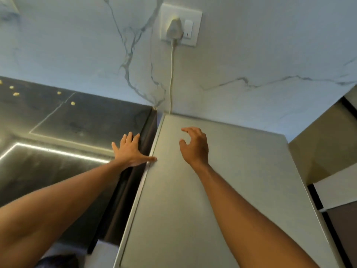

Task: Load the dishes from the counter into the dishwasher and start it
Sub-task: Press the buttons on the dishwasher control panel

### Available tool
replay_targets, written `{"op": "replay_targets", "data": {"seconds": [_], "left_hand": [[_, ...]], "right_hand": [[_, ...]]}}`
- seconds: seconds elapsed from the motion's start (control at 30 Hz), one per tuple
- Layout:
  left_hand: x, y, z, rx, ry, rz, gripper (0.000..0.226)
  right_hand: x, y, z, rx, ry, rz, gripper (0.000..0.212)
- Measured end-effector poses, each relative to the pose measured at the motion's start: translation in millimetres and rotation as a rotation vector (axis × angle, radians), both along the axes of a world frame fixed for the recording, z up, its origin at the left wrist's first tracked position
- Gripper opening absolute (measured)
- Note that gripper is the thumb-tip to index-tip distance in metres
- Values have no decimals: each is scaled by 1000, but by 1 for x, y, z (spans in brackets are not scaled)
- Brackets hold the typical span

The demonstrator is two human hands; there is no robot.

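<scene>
Grey appliance top (222, 190) runs off bottom edge; front hidden. Cable (171, 74) vanishes behind its back edge. Pale specks (15, 94) on dark counter (87, 117) too small to identify. Dark shape (58, 262) bottom left cut off.

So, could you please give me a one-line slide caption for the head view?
Left hand flat on the dark counter edge, right hand over the grey appliance top.

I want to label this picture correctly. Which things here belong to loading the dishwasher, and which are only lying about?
Belong to the job:
grey appliance top, probably the dishwasher
dark counter
left hand, flat on the counter edge
right hand, over the grey top, holding nothing

Only lying about:
pale crumbs on the counter
white plug and cord at the wall socket
</scene>
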State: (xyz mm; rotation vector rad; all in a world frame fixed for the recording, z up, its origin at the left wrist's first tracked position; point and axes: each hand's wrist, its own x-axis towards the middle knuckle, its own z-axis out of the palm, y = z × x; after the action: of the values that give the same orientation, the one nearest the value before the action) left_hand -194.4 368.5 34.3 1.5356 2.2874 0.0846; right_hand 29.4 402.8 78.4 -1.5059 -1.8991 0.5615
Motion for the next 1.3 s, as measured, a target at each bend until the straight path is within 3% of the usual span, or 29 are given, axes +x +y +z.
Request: {"op": "replay_targets", "data": {"seconds": [0.27,0.43,0.63,1.1,1.3], "left_hand": [[-13,75,21,-246,-74,-1,162],[-12,103,32,-367,-104,20,175],[-13,116,33,-439,-114,10,180],[-11,128,36,-489,-106,13,182],[-10,123,37,-452,-80,14,181]], "right_hand": [[-60,132,111,371,-13,-151,72],[-73,176,143,504,-170,-148,87],[-79,203,133,453,-405,-203,106],[-75,209,124,399,-535,-170,111],[-51,173,88,159,-514,-50,99]]}}
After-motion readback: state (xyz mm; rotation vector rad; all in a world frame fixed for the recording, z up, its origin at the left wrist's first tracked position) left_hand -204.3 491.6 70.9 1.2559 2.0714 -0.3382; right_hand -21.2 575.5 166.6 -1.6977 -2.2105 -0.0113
